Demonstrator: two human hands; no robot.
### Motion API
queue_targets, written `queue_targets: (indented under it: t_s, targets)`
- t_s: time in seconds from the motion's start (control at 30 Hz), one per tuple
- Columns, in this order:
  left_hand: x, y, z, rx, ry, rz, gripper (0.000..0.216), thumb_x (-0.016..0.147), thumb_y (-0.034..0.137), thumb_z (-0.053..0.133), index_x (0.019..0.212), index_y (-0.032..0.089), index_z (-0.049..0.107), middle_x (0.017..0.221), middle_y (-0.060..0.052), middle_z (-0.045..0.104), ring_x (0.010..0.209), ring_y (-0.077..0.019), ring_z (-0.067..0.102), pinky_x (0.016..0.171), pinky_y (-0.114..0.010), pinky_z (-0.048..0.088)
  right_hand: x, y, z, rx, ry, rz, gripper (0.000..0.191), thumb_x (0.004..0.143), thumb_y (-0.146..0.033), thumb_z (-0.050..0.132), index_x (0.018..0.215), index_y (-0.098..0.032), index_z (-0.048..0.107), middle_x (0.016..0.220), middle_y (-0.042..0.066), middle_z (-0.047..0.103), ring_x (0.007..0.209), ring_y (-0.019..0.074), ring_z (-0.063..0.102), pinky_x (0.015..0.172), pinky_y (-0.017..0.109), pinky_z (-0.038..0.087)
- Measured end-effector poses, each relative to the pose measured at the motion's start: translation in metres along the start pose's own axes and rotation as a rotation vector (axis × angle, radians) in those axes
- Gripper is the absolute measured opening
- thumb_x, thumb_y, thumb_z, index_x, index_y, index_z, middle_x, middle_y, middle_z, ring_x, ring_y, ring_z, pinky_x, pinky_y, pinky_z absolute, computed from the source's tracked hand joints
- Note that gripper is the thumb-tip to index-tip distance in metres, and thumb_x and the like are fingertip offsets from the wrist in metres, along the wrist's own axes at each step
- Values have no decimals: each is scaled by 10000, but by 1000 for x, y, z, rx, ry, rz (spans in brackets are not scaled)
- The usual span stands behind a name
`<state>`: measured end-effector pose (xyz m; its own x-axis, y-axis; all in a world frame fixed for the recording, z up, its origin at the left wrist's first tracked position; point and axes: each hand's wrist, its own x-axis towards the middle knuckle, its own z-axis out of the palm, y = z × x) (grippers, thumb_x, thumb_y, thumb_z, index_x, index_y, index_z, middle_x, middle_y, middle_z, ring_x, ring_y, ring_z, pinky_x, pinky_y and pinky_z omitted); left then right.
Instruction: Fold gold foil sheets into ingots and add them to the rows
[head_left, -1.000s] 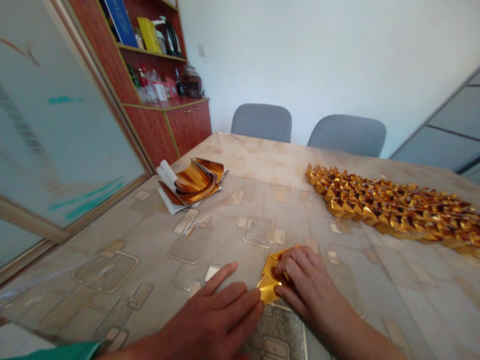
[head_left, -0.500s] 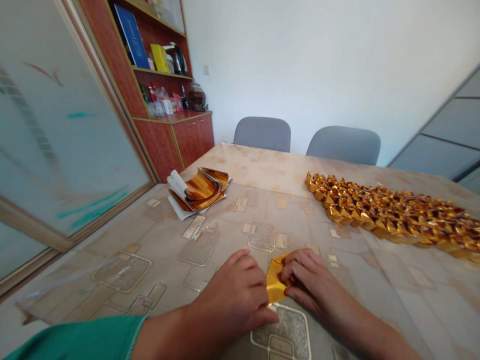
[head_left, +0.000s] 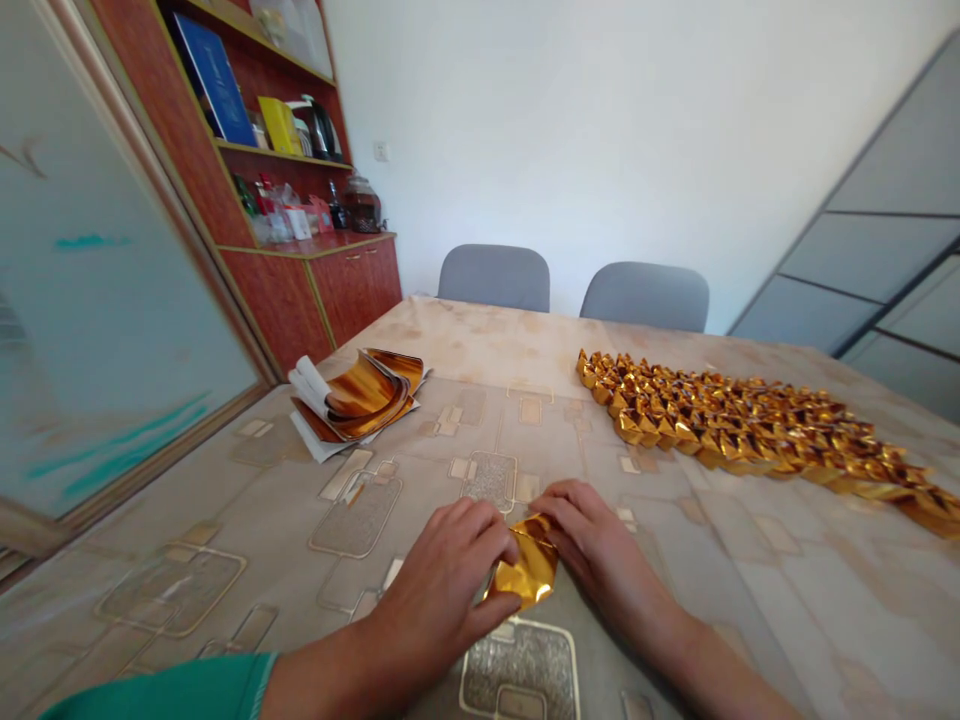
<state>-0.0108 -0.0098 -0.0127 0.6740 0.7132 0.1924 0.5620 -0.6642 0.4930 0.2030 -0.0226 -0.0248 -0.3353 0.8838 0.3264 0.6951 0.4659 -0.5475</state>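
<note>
Between my two hands, just above the tablecloth, is a piece of gold foil paper (head_left: pixel 527 570), creased and partly folded. My left hand (head_left: pixel 454 570) grips its left side, with the thumb along the near edge and the fingers curled over. At the far right corner of the foil paper, my right hand (head_left: pixel 589 535) is closed on it; its fingertips are partly hidden. Farther off on the left lies a stack of gold foil sheets (head_left: pixel 367 390), bent over with white backing showing. To the right, folded gold foil pieces (head_left: pixel 720 410) stand packed together in rows.
The table (head_left: pixel 495 340) has a patterned cloth. Two grey chairs (head_left: pixel 495 277) stand at its far side. A red-brown cabinet (head_left: pixel 300 290) with bottles and a kettle is at the back left, beside a frosted sliding door (head_left: pixel 112 300). Grey panels (head_left: pixel 862 250) stand at the right.
The view has turned slightly right. My left hand has come onto the left side of the foil paper, and my right hand has shifted to its far right corner.
</note>
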Motion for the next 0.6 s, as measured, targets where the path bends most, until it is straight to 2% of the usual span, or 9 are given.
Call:
queue_targets:
  t_s: [0.1, 0.17, 0.23, 0.33, 0.4, 0.5, 0.53, 0.6]
  targets:
    - [3, 1, -1, -52, 33, 18, 415, 785, 213, 703, 1178, 240, 570, 1154, -43, 616, 1067, -251, 524, 961, -435, 403, 2, 0, -1, -180, -3, 13, 211, 925, -112, 591, 1104, -209, 647, 1047, 61, 674, 951, 228, 590, 817, 370, 462]
    - [5, 1, 0, -73, 49, 18, 541, 770, 198, 689, 1280, 258, 519, 1242, -56, 604, 1134, -266, 511, 1019, -464, 377, 3, -2, -4, -261, -30, 25, 147, 908, -151, 644, 1028, -228, 677, 979, 46, 683, 908, 238, 583, 777, 372, 421]
    - [6, 2, 2, -88, 49, -3, 596, 754, 184, 676, 1316, 266, 495, 1297, -60, 592, 1178, -269, 500, 1051, -459, 361, 4, -5, -8, -270, -33, 40, 87, 900, -157, 659, 937, -231, 685, 924, 36, 667, 887, 236, 566, 757, 363, 380]
    - [7, 2, 3, -113, 52, -49, 610, 741, 164, 671, 1322, 238, 497, 1311, -70, 593, 1195, -262, 498, 1058, -428, 359, 3, -8, -13, -207, 6, 47, 122, 885, -109, 648, 825, -216, 644, 860, 22, 627, 865, 225, 538, 752, 354, 344]
    - [8, 1, 2, -137, 58, -90, 485, 756, 170, 670, 1229, 215, 571, 1199, -66, 646, 1111, -252, 541, 989, -402, 400, 2, -9, -17, -152, 36, 23, 141, 883, -92, 621, 808, -211, 612, 842, 18, 616, 857, 223, 527, 756, 354, 338]
    - [10, -2, -2, -203, 42, -154, 99, 808, 180, 631, 898, 196, 669, 876, -25, 676, 869, -207, 586, 794, -328, 429, 0, -9, -23, -65, 67, -23, 147, 892, -98, 575, 800, -212, 591, 804, 12, 620, 842, 220, 525, 766, 357, 346]
    - [12, -3, -3, -240, 42, -167, 52, 820, 177, 615, 820, 191, 665, 804, -13, 658, 804, -189, 582, 744, -307, 417, 0, -9, -25, -38, 76, -32, 150, 893, -105, 567, 793, -214, 590, 788, 9, 624, 833, 217, 526, 765, 355, 351]
    - [14, -5, -5, -331, 67, -177, 79, 824, 171, 600, 785, 183, 667, 764, -3, 637, 745, -166, 570, 695, -283, 395, 0, -7, -27, 5, 89, -33, 158, 898, -128, 565, 774, -220, 598, 756, 3, 629, 809, 212, 533, 753, 348, 361]
